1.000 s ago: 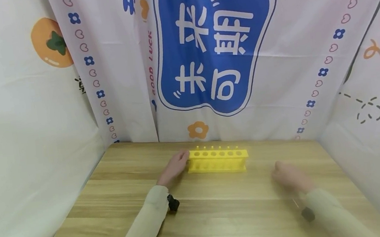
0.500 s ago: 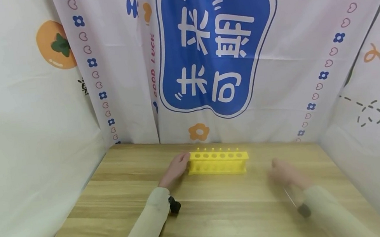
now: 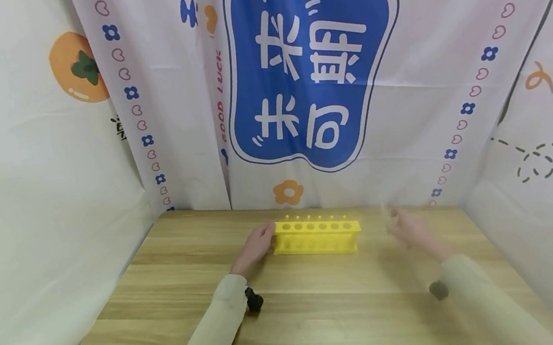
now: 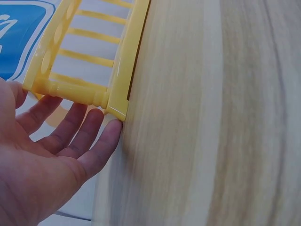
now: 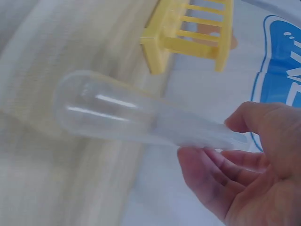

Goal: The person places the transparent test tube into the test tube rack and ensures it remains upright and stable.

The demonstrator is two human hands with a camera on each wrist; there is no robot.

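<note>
Rack [image 3: 317, 236], yellow with six holes, upright at the far part of the tabletop [image 3: 318, 315], near the cloth [image 3: 431, 92]. Left grip [image 3: 255, 248] holds the rack by its left end, thumb at the upper plate and bent fingers against the end below; judged to be steadying it. Right grip [image 3: 413, 231] pinches a clear tube [image 5: 110, 110] near one end between thumb and fingers; the rounded end lies free of the fingers and appears directed downward, exact tilt not readable. In the head view the tube is faint and blurred, off to the right of the rack and apart from it, raised above the tabletop. Status, by judgement: early stage. Done: rack standing and held, one tube in hand. Left: the tube is not in the rack, and no tube can be made out in any of its holes, though clear plastic could be missed at this sharpness. No other tube noted in these views. Tube contents: none discernible. Caution: the slanted tube could catch a hole's rim if brought over without straightening.
</note>
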